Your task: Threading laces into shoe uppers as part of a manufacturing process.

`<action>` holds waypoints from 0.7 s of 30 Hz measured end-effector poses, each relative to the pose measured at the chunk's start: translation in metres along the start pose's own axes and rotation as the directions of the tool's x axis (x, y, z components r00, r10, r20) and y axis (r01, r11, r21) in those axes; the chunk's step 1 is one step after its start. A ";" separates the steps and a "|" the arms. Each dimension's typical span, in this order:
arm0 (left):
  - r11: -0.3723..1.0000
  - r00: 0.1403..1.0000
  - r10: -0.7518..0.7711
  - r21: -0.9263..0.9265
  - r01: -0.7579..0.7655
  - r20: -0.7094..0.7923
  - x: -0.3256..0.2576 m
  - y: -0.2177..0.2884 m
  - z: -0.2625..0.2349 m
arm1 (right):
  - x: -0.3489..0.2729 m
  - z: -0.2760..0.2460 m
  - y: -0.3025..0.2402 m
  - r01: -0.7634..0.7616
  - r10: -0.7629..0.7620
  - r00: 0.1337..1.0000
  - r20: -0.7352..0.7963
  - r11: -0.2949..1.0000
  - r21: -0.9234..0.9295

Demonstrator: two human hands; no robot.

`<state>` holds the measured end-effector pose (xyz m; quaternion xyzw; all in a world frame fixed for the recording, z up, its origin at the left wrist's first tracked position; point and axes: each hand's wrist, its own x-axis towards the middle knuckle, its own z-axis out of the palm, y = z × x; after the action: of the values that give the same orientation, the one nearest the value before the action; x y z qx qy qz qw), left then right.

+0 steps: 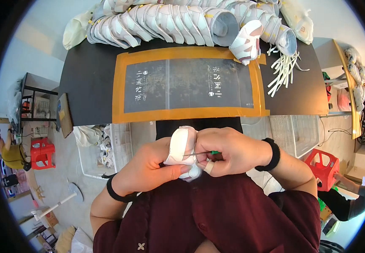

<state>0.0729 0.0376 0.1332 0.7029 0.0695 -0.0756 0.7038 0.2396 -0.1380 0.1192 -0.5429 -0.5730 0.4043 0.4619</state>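
In front of my chest, my left hand (150,162) grips a small white and pinkish shoe upper (179,141), its thumb pressed along the lower edge. My right hand (231,149) is closed around an awl-like tool (197,153) with a thin metal shaft and a green handle. The shaft points left and lies across the shoe upper's front; whether its tip pierces the material cannot be made out. A pale strip (209,167) shows by my right fingertips. Both hands are close together, just off the table's near edge.
A dark table (85,84) carries a taped-down clear sheet (191,84), nested rows of shoe uppers (161,25), one loose upper (247,42) and white laces (284,69). Plastic baskets (294,135) stand below. Red stools (43,154) and other people are at both sides.
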 end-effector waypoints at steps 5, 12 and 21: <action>0.984 0.993 0.087 0.147 -0.098 0.080 0.001 0.007 -0.005 | 0.004 -0.006 0.011 -0.013 -0.006 0.994 0.110 0.986 0.167; 0.997 0.998 -0.017 0.071 0.013 0.067 -0.003 0.009 -0.014 | 0.011 -0.011 0.013 0.080 -0.091 0.995 0.052 0.981 0.176; 0.924 0.976 -0.136 -0.377 0.062 -0.170 0.001 -0.009 -0.021 | 0.010 -0.008 0.019 -0.094 0.228 0.918 -0.324 0.919 0.382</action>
<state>0.0718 0.0588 0.1242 0.5574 0.1860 -0.0282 0.8086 0.2524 -0.1267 0.1034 -0.5606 -0.3471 0.4324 0.6151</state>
